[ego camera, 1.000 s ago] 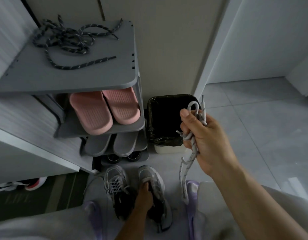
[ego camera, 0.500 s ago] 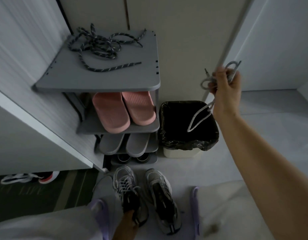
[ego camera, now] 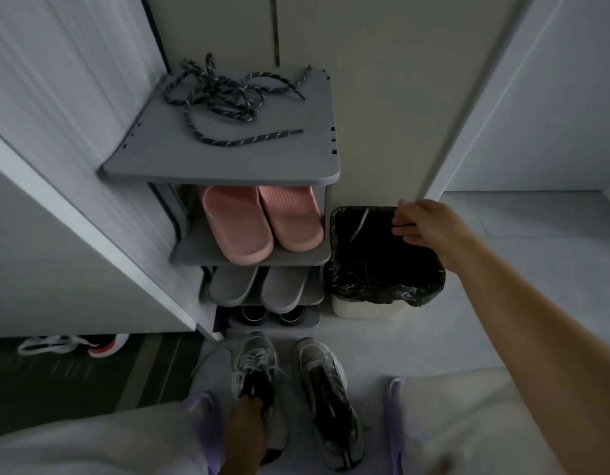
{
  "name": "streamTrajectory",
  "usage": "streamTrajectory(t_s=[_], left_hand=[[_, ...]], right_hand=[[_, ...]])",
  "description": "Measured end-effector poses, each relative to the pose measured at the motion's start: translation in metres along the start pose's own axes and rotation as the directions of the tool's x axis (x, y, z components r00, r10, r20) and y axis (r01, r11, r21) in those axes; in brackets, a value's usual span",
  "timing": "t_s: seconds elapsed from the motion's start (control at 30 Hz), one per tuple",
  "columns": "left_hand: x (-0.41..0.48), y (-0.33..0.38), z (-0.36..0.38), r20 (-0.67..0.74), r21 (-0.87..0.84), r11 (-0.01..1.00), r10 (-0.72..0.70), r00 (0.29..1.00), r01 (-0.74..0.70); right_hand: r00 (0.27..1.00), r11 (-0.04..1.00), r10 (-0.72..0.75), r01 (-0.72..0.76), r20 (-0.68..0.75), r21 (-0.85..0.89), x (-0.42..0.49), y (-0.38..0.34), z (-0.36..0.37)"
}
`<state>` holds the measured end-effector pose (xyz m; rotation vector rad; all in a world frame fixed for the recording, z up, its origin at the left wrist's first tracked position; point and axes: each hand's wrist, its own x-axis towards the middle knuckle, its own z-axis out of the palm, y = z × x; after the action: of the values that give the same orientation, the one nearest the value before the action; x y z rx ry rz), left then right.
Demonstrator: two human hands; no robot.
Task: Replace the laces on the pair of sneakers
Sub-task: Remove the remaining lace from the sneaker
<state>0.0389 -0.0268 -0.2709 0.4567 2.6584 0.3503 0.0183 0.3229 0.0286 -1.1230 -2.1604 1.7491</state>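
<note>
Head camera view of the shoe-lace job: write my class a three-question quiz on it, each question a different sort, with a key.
1. True or false: the dark speckled laces lie on the top shelf of the shoe rack.
2. Multiple choice: the right hand is over A) the pink slippers, B) the black-lined bin, C) the right sneaker.
3. Fill in: the left hand grips the ____ sneaker, which is laced.

Key
1. True.
2. B. Its fingers are open, and a pale lace shows inside the bin.
3. Left.
</note>
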Motion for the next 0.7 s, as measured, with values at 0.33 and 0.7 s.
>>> streamTrajectory(t_s=[0.33, 0.7], left_hand=[[-0.103, 0.091, -0.124, -0.125, -0.142, 0.967, 0.193, 0.973, -0.210], [-0.208, 0.129, -0.193, -0.362, 0.121, 0.869, 0.489, 0.794, -0.480]], right_hand=[[0.926, 0.941, 0.213, -0.109, 0.311, -0.322, -0.074, 0.029, 0.054], [0.793, 0.921, 0.252, -0.373, 0.555, 0.115, -0.164, 0.031, 0.082]])
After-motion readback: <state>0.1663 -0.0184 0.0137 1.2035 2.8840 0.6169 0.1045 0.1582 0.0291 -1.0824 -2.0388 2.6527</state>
